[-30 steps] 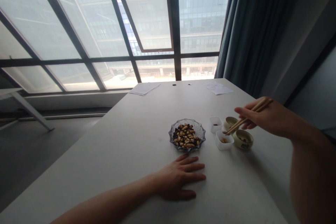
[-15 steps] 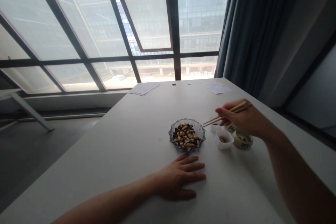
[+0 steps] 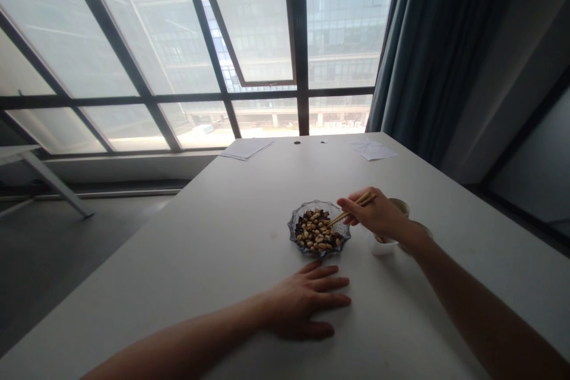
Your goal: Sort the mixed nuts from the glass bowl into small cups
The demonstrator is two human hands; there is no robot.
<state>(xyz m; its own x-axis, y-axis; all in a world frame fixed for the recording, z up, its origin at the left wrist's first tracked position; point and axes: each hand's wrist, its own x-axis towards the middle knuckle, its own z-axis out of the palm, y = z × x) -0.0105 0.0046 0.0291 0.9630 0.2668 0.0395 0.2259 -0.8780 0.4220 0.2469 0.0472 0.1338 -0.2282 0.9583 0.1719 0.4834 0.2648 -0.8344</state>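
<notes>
My right hand (image 3: 373,211) is closed around a pair of wooden chopsticks (image 3: 351,210), their tips down among the nuts. A scalloped glass bowl (image 3: 292,240) holds a mix of pale nuts (image 3: 317,228), perhaps peanuts, and dark pieces. Whether the tips pinch a nut is too small to tell. Just in front of the bowl, my left hand (image 3: 307,301) lies flat on the table with its fingers spread, holding nothing. Under my right wrist, a small white cup (image 3: 383,247) and a round ceramic pot (image 3: 423,227) are partly hidden.
Another ceramic pot (image 3: 401,205) shows behind my right hand. Papers (image 3: 247,149) lie at the far left of the white table (image 3: 214,237), and more sheets (image 3: 373,149) at the far right. Beyond stand a window wall and a dark curtain (image 3: 409,71).
My right hand has moved left and slightly down, bringing the chopstick tips from beside the bowl into the nuts. It now covers more of the cups and pots. My left hand stays put.
</notes>
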